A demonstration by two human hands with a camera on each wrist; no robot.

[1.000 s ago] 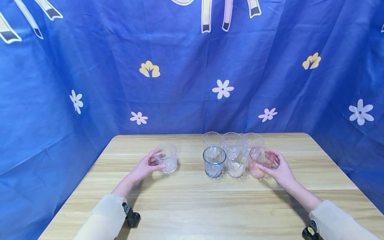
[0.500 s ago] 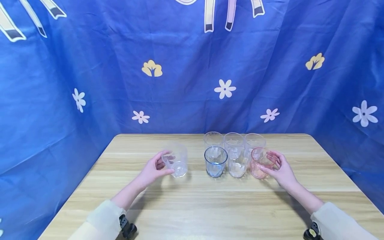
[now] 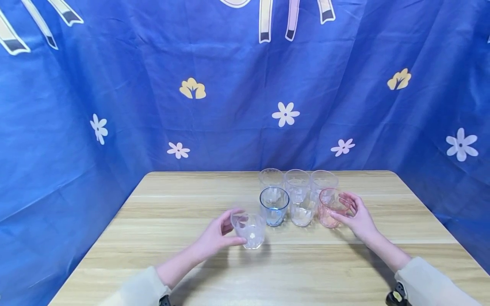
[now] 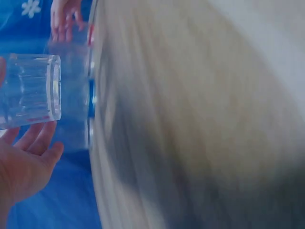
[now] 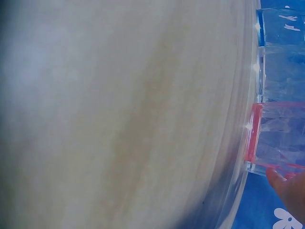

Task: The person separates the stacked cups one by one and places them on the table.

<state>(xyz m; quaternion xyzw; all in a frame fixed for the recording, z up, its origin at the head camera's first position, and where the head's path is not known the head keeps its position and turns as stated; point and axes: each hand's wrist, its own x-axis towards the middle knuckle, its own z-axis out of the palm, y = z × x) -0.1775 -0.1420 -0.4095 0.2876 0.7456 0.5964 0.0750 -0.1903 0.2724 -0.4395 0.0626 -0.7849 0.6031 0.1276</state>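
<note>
My left hand (image 3: 220, 236) grips a clear cup (image 3: 250, 231) by its side, held in front of the blue cup with its shadow falling on the wood below. In the left wrist view the same clear cup (image 4: 33, 90) shows above the fingers (image 4: 40, 138). My right hand (image 3: 357, 216) holds a pink cup (image 3: 328, 212), which stands at the right end of the front row. That row also has a blue-rimmed cup (image 3: 274, 208) at its left and a clear cup (image 3: 302, 212) in the middle. The pink cup (image 5: 276, 133) also shows in the right wrist view.
Behind the front row stands a back row of three clear cups, with a left one (image 3: 271, 176), a middle one (image 3: 297, 176) and a right one (image 3: 324, 178). A blue patterned curtain (image 3: 229, 127) hangs behind the wooden table (image 3: 306, 272).
My left hand has carried the clear cup to the right and nearer to me, from the table's left side to just before the blue cup. The right hand stays at the pink cup.
</note>
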